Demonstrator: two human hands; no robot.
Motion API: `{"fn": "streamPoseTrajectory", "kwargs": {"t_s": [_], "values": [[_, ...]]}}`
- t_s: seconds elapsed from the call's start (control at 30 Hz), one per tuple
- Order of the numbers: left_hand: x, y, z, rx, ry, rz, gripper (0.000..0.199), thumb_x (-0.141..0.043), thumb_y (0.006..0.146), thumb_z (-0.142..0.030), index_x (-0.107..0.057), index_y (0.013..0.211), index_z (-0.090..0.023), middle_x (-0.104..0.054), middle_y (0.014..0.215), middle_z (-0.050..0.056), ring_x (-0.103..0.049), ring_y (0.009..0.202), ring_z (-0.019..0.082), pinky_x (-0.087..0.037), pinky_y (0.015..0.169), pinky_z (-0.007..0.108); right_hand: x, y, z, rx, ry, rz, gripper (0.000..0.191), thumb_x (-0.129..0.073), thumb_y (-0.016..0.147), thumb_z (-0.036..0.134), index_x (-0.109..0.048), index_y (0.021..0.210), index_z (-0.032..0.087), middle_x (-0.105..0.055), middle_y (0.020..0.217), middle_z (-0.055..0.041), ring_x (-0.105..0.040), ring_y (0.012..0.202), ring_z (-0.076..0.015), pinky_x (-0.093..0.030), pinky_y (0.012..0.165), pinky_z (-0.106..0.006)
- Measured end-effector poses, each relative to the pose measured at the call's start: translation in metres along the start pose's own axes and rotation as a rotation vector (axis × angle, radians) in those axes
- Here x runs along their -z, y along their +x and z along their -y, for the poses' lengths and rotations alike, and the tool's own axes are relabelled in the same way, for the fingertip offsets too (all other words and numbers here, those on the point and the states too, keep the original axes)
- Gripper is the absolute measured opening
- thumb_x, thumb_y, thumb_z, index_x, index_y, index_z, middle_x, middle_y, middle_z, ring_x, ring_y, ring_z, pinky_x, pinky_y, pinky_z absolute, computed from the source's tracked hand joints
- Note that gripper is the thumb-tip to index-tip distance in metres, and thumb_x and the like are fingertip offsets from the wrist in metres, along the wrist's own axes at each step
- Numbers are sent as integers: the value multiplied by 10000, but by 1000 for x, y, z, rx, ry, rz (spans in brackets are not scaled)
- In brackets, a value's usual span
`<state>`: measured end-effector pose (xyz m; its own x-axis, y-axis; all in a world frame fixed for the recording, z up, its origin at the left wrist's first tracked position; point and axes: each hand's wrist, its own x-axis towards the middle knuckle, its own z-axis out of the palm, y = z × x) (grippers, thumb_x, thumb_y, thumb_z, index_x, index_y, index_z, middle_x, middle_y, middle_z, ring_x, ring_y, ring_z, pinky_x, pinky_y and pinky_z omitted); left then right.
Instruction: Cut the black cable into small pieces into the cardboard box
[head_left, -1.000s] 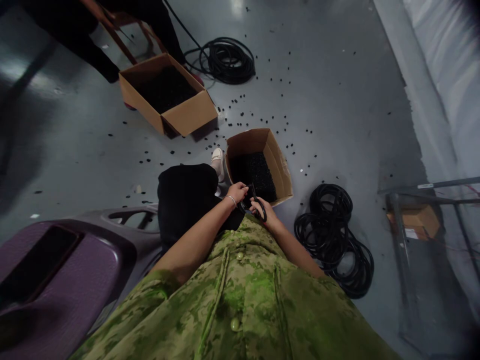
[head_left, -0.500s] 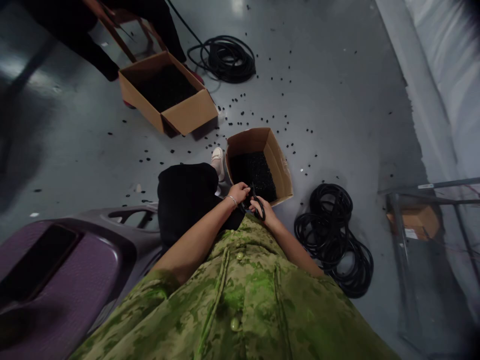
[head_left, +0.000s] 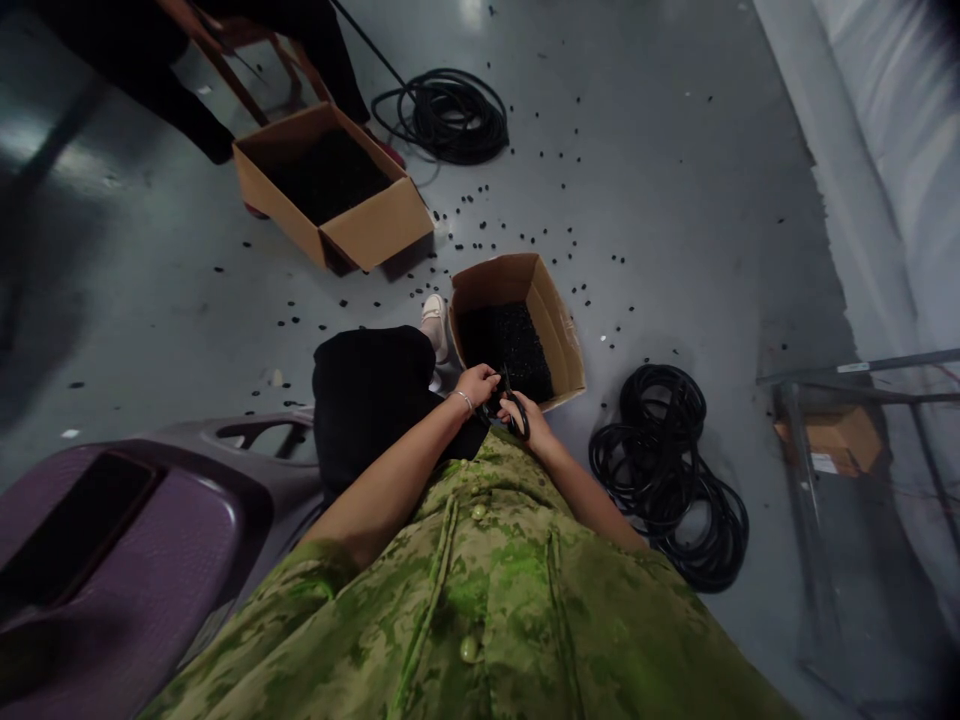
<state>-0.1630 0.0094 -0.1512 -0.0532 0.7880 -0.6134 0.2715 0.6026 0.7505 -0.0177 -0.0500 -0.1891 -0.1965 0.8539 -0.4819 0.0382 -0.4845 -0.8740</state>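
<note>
My right hand [head_left: 529, 414] is closed round a pair of black-handled scissors [head_left: 520, 418], whose blades point up and away from me. Close beside it, my left hand [head_left: 478, 383], with a bracelet at the wrist, is pinched. What its fingers hold is too small and dark to make out. Both hands are over my lap at the near edge of an open cardboard box [head_left: 564, 335]. A heap of small black pieces [head_left: 514, 345] fills the bottom of that box.
Another cardboard box [head_left: 382, 225] with black contents stands ahead left, by a seated person's legs [head_left: 187, 105]. Coiled black hoses [head_left: 461, 115] lie ahead, more hoses [head_left: 660, 450] at my right. Small black bits dot the floor. A phone [head_left: 82, 525] rests on a purple stool [head_left: 187, 530].
The view has shifted very slightly. My hands and the scissors keep nearly the same pose at the box's near edge.
</note>
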Motion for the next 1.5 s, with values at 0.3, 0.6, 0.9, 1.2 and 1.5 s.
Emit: {"fn": "streamPoseTrajectory", "kwargs": {"t_s": [0.3, 0.6, 0.9, 1.2, 1.5], "values": [[1, 2, 2, -8, 44, -24, 158, -700, 816, -301, -655, 823, -150, -589, 598, -17, -486, 526, 91, -420, 563, 203, 1, -5, 7, 13, -7, 16, 364, -663, 780, 478, -635, 997, 187, -652, 742, 2, -585, 656, -129, -455, 664, -247], [1, -2, 0, -25, 45, 28, 134, -698, 805, -257, -624, 760, -155, -539, 546, -41, -436, 478, 75, -357, 495, 184, 0, -3, 5, -3, -16, 0, 389, -663, 763, 517, -622, 971, 191, -642, 730, 3, -580, 658, -135, -452, 660, -251], [3, -4, -5, -7, 13, 97, 159, -655, 819, -146, -564, 689, -156, -488, 496, -62, -385, 404, 56, -298, 443, 183, 1, 0, -7, 99, -229, -55, 282, -559, 819, 474, -608, 891, 205, -562, 650, 32, -509, 576, -123, -401, 585, -232], [2, 6, -1, 81, -31, 29, 176, -683, 821, -167, -556, 700, -155, -476, 487, -66, -379, 369, 47, -297, 426, 182, 2, 10, -26, 197, -509, -131, 262, -518, 844, 429, -674, 903, 227, -638, 745, 12, -567, 700, -139, -416, 651, -211], [3, -6, -4, 162, -240, 30, 145, -672, 842, -185, -544, 782, -151, -525, 528, -56, -443, 400, 57, -403, 481, 191, 0, 14, -28, 203, -480, -185, 262, -541, 831, 431, -694, 851, 219, -623, 686, 16, -552, 659, -137, -400, 628, -216]]}}
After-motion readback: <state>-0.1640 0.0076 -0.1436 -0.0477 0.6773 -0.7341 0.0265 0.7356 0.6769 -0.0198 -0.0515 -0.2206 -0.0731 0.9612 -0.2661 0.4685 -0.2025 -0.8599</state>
